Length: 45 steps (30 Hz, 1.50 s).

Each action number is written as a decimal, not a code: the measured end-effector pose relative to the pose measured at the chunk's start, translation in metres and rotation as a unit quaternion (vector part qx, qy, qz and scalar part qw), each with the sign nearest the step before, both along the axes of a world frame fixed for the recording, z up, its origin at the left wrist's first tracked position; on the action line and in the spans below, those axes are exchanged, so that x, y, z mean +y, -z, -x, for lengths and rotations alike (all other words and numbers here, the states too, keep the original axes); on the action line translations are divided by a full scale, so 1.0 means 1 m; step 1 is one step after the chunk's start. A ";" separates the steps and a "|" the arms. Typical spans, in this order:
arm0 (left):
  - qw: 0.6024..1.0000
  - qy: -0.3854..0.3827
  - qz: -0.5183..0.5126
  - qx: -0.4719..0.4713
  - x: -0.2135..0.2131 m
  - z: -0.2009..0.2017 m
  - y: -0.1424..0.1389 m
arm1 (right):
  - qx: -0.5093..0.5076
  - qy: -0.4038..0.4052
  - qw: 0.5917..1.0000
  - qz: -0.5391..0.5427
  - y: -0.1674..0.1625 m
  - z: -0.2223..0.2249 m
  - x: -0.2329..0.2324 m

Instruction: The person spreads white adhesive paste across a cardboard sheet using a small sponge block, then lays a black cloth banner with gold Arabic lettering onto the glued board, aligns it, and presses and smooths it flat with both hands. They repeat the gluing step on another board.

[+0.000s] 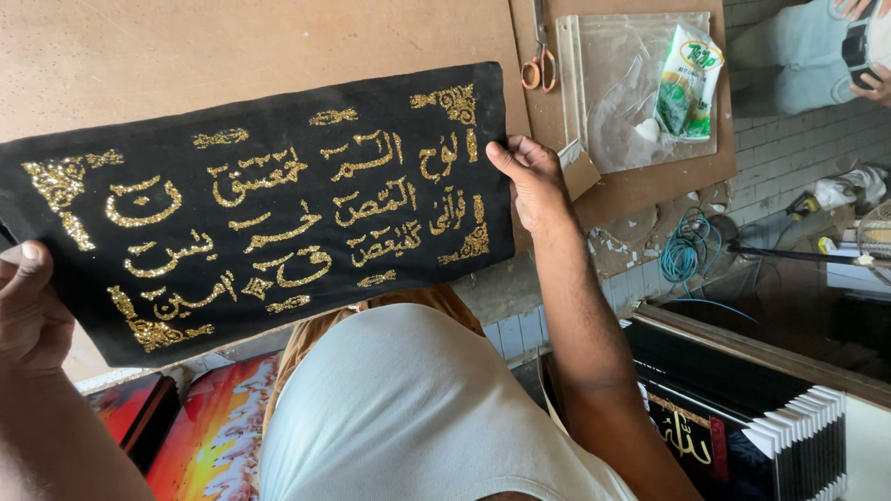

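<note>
**Black calligraphy panel held up by both hands**

Head view:
- Black velvet panel (269, 209) with gold glitter script and corner ornaments, held in the air above the brown bench (186, 46), tilted slightly, left end lower.
- Left hand (32, 311): grip clenched on the panel's lower left edge, thumb on the front face.
- Right hand (534, 186): grip grasping the panel's right edge, thumb over the front, remaining fingers hidden behind.
- Small piece of brown card (580, 167) just beside the right hand; cannot tell if the hand touches it.
- On the bench, upper right: orange-handled scissors (538, 65), just left of a clear plastic sleeve (603, 102). A green and white packet (687, 83) lies on the sleeve.
- Right of the bench: coil of blue cable (687, 250) among white scraps on a lower surface.
- Bottom right: stack of dark framed panels (742, 427) with white corner guards, one showing gold script.
- Bottom left: red-orange printed pictures (213, 436) below the held panel.
- Another person's hand (872, 79) holding a phone at top right, well apart.
</note>
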<state>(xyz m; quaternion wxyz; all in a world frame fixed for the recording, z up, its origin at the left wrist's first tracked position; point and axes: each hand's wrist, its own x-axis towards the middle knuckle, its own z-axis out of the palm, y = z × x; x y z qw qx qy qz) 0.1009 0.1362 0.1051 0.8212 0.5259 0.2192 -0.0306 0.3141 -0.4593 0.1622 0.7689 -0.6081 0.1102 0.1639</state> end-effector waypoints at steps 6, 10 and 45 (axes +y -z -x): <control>0.998 -0.011 0.061 -0.026 -0.023 -0.008 -0.015 | 0.112 0.036 0.987 -0.109 -0.001 0.004 0.001; 0.999 -0.024 0.043 -0.023 -0.040 -0.015 -0.030 | 0.144 0.014 0.974 -0.172 0.015 0.001 -0.006; 0.989 -0.084 0.083 -0.090 -0.085 -0.042 -0.048 | 0.128 0.035 0.972 -0.192 0.042 -0.008 -0.011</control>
